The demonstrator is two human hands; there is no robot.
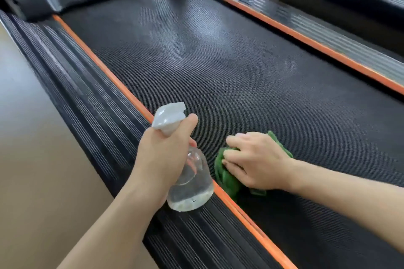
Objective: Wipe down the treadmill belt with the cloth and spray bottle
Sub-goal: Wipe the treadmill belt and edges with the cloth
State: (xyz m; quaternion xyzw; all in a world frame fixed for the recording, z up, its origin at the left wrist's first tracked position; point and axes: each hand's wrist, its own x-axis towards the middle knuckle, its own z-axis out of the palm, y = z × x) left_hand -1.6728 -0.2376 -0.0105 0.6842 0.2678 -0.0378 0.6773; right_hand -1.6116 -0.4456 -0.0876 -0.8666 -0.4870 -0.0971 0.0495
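Cloth (pixel 227 178) mostly under right hand (pixel 255 161)

Two bare forearms, no sleeves, left hand (pixel 162 155), right hand (pixel 255 160), unadorned fingers (pixel 235 138)

Left hand (pixel 161 155) curls in a raised grip, while right hand (pixel 255 161) presses down, fingers bent.
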